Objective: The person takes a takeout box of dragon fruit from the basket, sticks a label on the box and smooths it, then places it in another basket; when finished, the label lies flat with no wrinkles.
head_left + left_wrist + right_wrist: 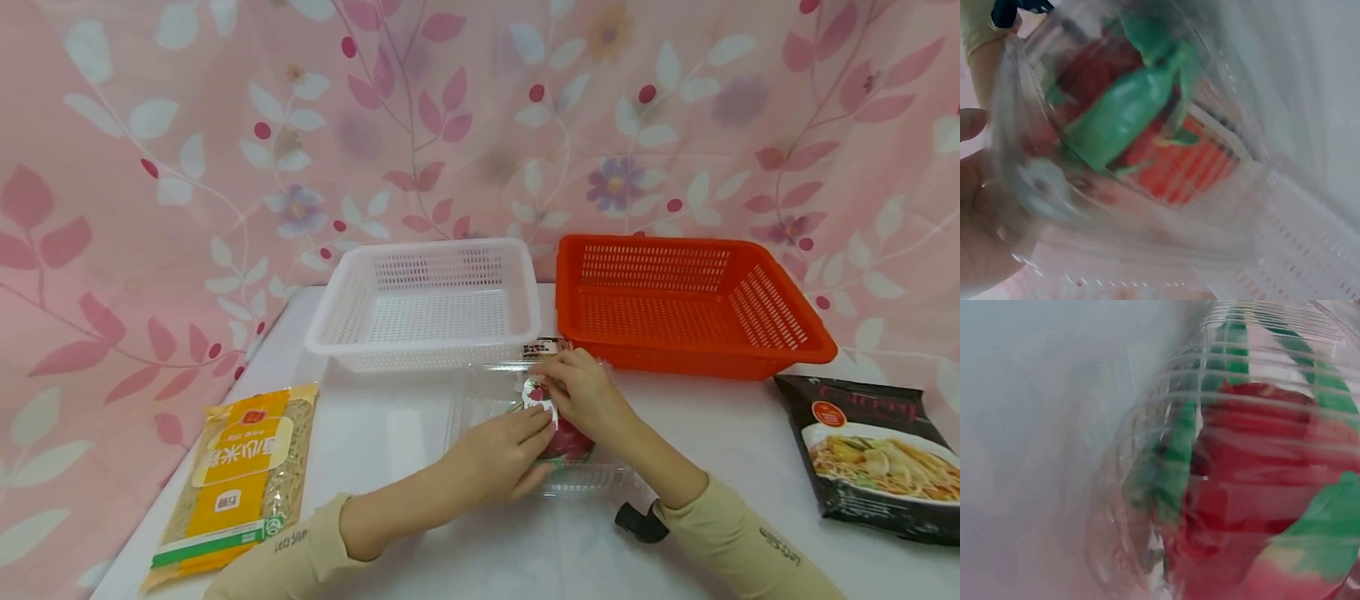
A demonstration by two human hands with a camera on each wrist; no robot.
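Note:
A clear plastic box [480, 392] sits on the white table in front of me. Inside it lies a red and green thing [1241, 462], which looks like a dragon fruit; ribbed plastic covers it. A white label with a red picture [535, 392] shows on top of the box. My left hand [495, 458] rests on the near left part of the box, its fingertips at the label. From the other side, my right hand [581, 396] touches the top with bent fingers; its thumb is hidden. In the left wrist view the green part [1122, 112] is blurred.
Behind the box stand a white basket [420, 354] and a red basket [697, 358]. A yellow noodle pack [232, 483] lies at left, a black noodle pack [877, 450] at right. A small printed card [546, 344] shows between the baskets' near corners.

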